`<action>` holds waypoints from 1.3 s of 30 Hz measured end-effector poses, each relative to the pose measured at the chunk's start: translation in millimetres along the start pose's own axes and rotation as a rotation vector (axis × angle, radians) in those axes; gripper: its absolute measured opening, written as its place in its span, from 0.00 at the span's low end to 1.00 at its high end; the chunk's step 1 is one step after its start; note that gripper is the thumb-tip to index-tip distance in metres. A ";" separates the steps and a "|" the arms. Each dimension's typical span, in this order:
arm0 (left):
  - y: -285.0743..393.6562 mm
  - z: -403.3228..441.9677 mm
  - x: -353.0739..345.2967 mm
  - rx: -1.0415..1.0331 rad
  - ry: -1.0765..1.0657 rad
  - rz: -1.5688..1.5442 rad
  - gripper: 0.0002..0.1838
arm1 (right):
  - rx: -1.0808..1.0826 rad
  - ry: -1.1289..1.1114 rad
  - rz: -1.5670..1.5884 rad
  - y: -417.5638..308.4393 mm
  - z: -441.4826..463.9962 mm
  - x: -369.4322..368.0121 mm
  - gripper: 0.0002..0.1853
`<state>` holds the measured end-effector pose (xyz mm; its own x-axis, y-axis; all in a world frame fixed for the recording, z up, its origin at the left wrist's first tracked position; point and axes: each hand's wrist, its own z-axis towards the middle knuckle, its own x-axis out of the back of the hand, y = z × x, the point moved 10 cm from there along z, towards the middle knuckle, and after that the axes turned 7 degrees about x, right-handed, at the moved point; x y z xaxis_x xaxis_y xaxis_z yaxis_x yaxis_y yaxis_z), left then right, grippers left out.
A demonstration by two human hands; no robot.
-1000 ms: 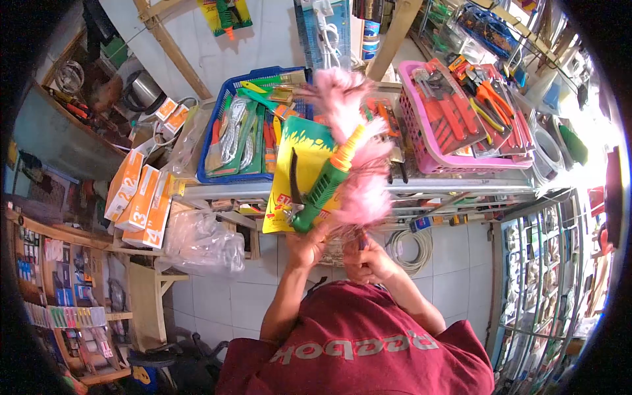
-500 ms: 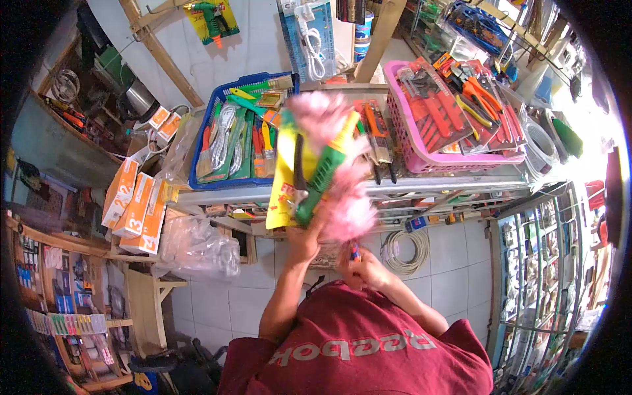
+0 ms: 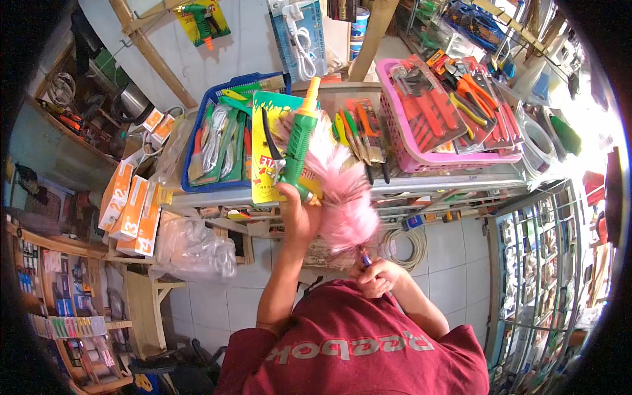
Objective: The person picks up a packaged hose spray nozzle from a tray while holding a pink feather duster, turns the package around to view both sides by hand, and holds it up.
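My left hand [image 3: 301, 216] is closed around the lower end of a carded hose spray nozzle [image 3: 300, 148], green with a yellow tip and a black lever. Its yellow-green backing card [image 3: 265, 181] stands upright above the counter. In my right hand [image 3: 379, 278] is the short handle of a fluffy pink duster [image 3: 352, 214]. The duster's fibres reach up beside the nozzle, and some show behind it. Loose paintbrushes [image 3: 354, 135] lie on the counter just beyond the duster.
On the counter, a blue basket [image 3: 191, 172] holds brushes and white cords; a pink basket [image 3: 421, 161] holds packaged pliers and cutters. Orange boxes [image 3: 135, 210] and a clear plastic bag [image 3: 197, 247] are at left. Coiled cable [image 3: 415, 253] lies below. Another carded nozzle [image 3: 204, 23] hangs behind.
The nozzle pack has shifted slightly left and turned more upright. My right hand has moved a little right and down, and the duster's blurred head now looks sharper and sits lower, right of the nozzle.
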<state>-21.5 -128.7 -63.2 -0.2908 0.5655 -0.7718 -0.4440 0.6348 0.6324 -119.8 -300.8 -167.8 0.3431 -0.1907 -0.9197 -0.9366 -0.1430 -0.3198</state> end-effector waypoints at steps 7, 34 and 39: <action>-4.4 18.3 21.0 0.047 -0.089 -0.040 0.33 | 0.008 0.072 -0.062 -3.1 4.0 -0.2 0.09; 23.3 5.6 5.3 0.034 -0.037 0.090 0.33 | 0.702 0.907 -1.166 -108.0 -33.5 42.9 0.08; -7.3 -6.1 32.0 0.199 -0.076 -0.086 0.26 | 0.707 1.007 -1.471 -128.6 -39.8 46.2 0.09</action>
<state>-32.8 -118.4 -92.9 -0.1911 0.5378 -0.8211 -0.2867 0.7694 0.5707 19.3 -329.9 -160.2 0.4402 -0.7513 0.4917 0.3229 -0.3785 -0.8675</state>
